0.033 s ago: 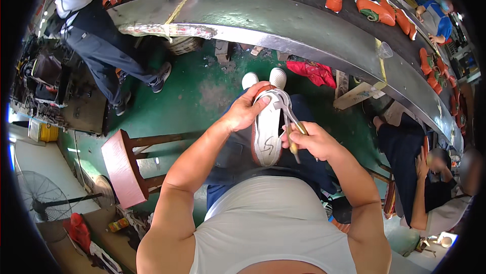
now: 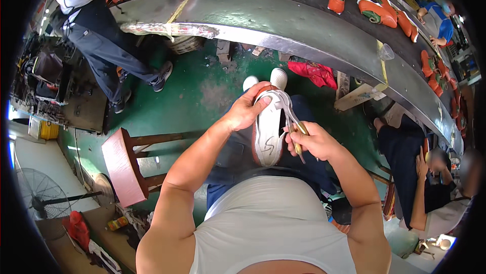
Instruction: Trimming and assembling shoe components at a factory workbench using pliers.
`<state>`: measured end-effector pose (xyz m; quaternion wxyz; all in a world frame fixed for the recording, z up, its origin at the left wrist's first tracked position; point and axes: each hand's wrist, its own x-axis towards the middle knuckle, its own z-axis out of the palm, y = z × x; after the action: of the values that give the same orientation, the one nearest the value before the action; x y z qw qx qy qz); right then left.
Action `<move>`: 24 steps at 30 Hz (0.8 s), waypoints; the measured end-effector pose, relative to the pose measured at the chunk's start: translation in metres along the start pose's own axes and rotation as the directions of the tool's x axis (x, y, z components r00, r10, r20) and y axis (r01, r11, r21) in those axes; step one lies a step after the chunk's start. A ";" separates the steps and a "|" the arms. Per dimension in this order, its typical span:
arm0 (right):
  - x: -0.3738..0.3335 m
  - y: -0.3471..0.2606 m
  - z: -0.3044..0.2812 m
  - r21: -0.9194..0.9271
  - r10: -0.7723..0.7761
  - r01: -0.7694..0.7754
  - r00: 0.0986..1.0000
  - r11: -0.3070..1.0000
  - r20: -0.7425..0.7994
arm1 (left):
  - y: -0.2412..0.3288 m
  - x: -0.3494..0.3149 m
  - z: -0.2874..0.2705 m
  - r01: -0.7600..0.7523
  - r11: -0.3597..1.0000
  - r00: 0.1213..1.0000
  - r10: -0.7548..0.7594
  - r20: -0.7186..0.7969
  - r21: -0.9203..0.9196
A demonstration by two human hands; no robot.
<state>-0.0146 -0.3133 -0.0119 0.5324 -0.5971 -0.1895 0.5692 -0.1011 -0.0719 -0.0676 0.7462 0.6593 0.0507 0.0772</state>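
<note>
A shoe [image 2: 268, 140] lies sole up over my lap, its pale sole marked with a dark curved line and its orange-red upper showing at the rim. My left hand [image 2: 244, 111] is closed around the toe end, thumb pressed on the sole. From the toe, a pale grey-white strip [image 2: 288, 108] curves down the shoe's right side to my right hand [image 2: 314, 141]. That hand is closed around a brass-coloured hand tool [image 2: 298, 148], and the strip's loose end hangs below its fingers. The tool's working end cannot be made out.
Ahead runs a long curved bench [image 2: 283, 23] carrying orange-red shoes [image 2: 377, 11]. A person [image 2: 96, 41] stands at the far left, another sits at the right. Beside me on the left is a pink-topped stool [image 2: 123, 166], with a fan [image 2: 40, 198] beyond. Red cloth [image 2: 314, 74] lies under the bench.
The strip's loose end and the tool by my right hand have shifted slightly to the right. My left hand keeps its hold on the shoe's toe.
</note>
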 end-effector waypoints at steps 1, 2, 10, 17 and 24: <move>0.005 0.001 -0.001 -0.005 0.000 0.000 1.000 1.000 0.006 | -0.003 0.001 -0.003 -0.003 1.000 1.000 0.003 -0.007 0.001; 0.010 0.002 -0.001 -0.176 -0.038 0.033 0.999 0.984 -0.026 | -0.006 0.000 -0.007 -0.006 1.000 1.000 0.006 -0.013 -0.020; 0.027 0.040 -0.004 -0.660 -0.425 0.199 0.883 0.724 -0.201 | -0.011 0.015 -0.001 0.054 0.994 0.999 -0.054 0.004 -0.098; -0.010 0.005 0.016 -0.763 -0.251 0.011 0.947 0.646 -0.198 | -0.007 0.006 0.011 0.181 0.880 0.974 -0.222 -0.044 -0.439; -0.023 0.019 0.007 -0.732 -0.273 0.031 0.938 0.680 -0.214 | -0.004 0.026 0.042 0.163 0.906 0.970 -0.219 -0.102 -0.392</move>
<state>-0.0347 -0.3360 -0.0156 0.3248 -0.8197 -0.3616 0.3029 -0.0684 -0.1083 -0.0659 0.8582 0.4865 0.1526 0.0591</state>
